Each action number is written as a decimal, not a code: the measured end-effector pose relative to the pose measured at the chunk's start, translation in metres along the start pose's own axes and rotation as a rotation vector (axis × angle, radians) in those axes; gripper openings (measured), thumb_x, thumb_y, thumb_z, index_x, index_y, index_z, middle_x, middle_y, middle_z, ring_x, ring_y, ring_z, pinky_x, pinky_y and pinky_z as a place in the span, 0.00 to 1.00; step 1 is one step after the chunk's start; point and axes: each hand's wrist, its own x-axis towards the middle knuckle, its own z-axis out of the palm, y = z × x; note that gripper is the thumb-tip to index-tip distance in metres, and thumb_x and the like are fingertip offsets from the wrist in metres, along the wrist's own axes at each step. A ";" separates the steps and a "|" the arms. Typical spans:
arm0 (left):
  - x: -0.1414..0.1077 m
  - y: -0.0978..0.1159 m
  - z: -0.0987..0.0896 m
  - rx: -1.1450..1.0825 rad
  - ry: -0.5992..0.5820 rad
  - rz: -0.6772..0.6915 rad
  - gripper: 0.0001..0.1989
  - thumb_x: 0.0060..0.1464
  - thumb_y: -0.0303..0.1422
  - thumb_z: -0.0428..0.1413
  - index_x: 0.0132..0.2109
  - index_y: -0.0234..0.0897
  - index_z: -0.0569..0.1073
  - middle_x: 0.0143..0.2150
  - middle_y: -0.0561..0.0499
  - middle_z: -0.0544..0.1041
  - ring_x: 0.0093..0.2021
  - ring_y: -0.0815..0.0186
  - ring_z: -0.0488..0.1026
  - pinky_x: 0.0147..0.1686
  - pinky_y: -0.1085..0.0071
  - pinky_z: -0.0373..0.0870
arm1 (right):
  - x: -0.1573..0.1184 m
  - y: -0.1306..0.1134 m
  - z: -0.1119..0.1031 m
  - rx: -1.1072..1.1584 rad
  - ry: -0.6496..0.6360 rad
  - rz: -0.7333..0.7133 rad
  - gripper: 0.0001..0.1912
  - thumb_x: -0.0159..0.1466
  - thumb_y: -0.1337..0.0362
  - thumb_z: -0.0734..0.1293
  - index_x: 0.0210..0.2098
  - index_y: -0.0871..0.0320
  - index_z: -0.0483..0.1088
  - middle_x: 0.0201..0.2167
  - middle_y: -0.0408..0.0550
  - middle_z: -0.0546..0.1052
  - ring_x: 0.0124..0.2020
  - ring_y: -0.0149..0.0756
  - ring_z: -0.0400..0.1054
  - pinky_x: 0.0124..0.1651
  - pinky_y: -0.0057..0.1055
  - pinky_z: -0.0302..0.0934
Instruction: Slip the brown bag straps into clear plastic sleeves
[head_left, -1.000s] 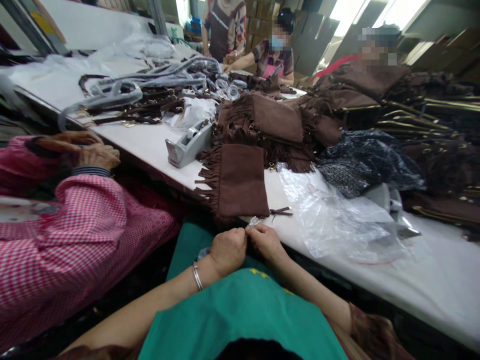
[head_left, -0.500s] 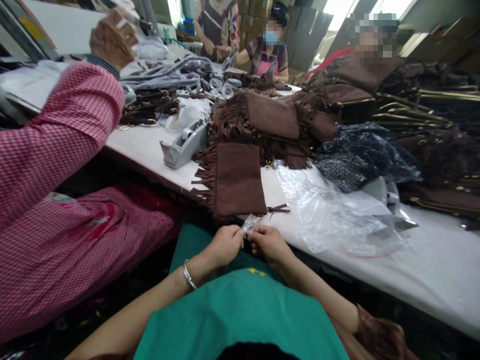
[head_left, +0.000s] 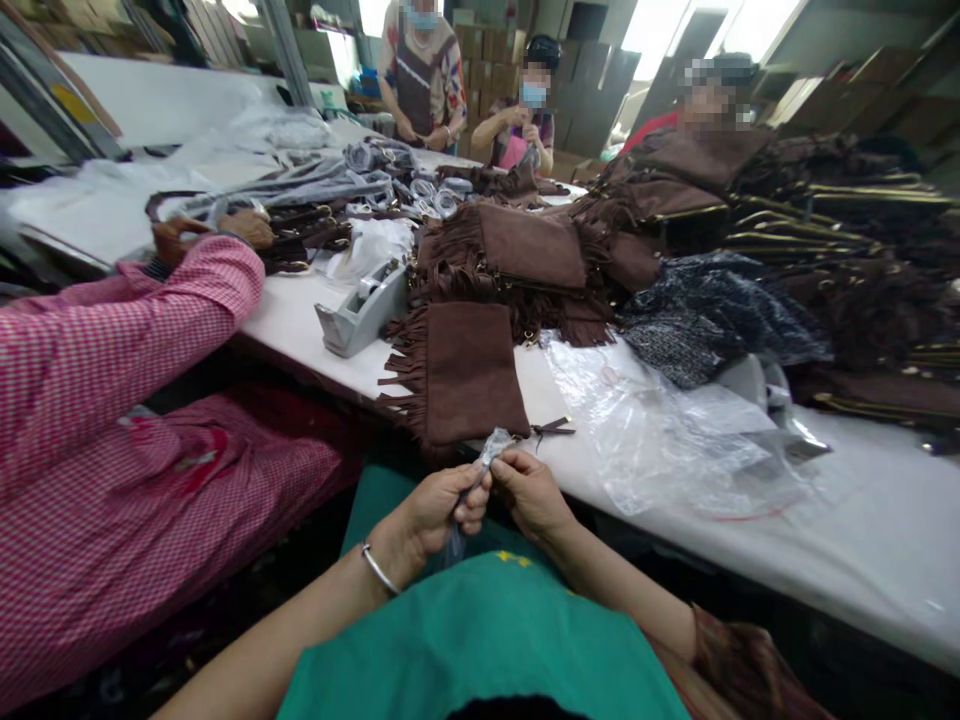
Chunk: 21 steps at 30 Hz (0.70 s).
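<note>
A white counter (head_left: 885, 520) extends ahead of the left hand (head_left: 441, 508), which pinches crumpled clear plastic (head_left: 492, 445). The right hand (head_left: 534, 495) pinches the plastic's upper end; just beyond lies a fringed brown pouch (head_left: 477, 370).

There are four co-workers (head_left: 424, 80), two tape dispensers (head_left: 361, 315), one bracelet (head_left: 379, 573) and one frontmost fringed bag (head_left: 474, 372).

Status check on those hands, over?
Left hand holding clear wrap; right hand touching it. Brown fringed bag beyond, flat on table. Plastic sheet to its right.
</note>
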 end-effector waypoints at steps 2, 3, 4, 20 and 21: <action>0.000 0.000 0.002 -0.125 -0.076 -0.032 0.12 0.61 0.37 0.49 0.32 0.34 0.66 0.18 0.61 0.56 0.14 0.79 0.45 0.16 0.80 0.48 | 0.006 0.002 0.001 0.012 -0.005 -0.033 0.15 0.49 0.55 0.74 0.26 0.57 0.69 0.24 0.41 0.71 0.27 0.31 0.64 0.35 0.29 0.60; -0.001 0.000 0.004 -0.173 -0.118 -0.043 0.13 0.62 0.38 0.48 0.32 0.34 0.66 0.18 0.61 0.55 0.14 0.79 0.43 0.16 0.80 0.47 | 0.010 0.003 0.001 0.036 -0.011 -0.035 0.15 0.49 0.54 0.74 0.26 0.57 0.69 0.24 0.41 0.70 0.27 0.31 0.63 0.34 0.29 0.60; -0.001 0.000 0.006 -0.210 -0.161 -0.051 0.14 0.63 0.38 0.47 0.32 0.34 0.66 0.18 0.61 0.54 0.13 0.79 0.41 0.15 0.80 0.46 | 0.013 0.003 0.002 0.067 -0.025 -0.028 0.17 0.48 0.53 0.75 0.27 0.57 0.69 0.24 0.41 0.70 0.27 0.30 0.63 0.34 0.28 0.60; 0.001 -0.004 0.021 0.657 0.261 0.380 0.21 0.58 0.49 0.48 0.27 0.36 0.66 0.15 0.58 0.63 0.12 0.75 0.56 0.13 0.76 0.51 | 0.009 0.011 -0.005 0.274 -0.207 0.191 0.17 0.52 0.55 0.72 0.38 0.56 0.73 0.26 0.45 0.73 0.31 0.39 0.69 0.32 0.31 0.64; 0.000 -0.006 0.021 0.754 0.287 0.414 0.22 0.58 0.49 0.49 0.26 0.36 0.66 0.15 0.58 0.64 0.13 0.75 0.58 0.15 0.76 0.52 | 0.003 0.010 -0.008 0.306 -0.213 0.171 0.17 0.53 0.56 0.72 0.40 0.55 0.73 0.28 0.45 0.74 0.33 0.39 0.69 0.34 0.32 0.65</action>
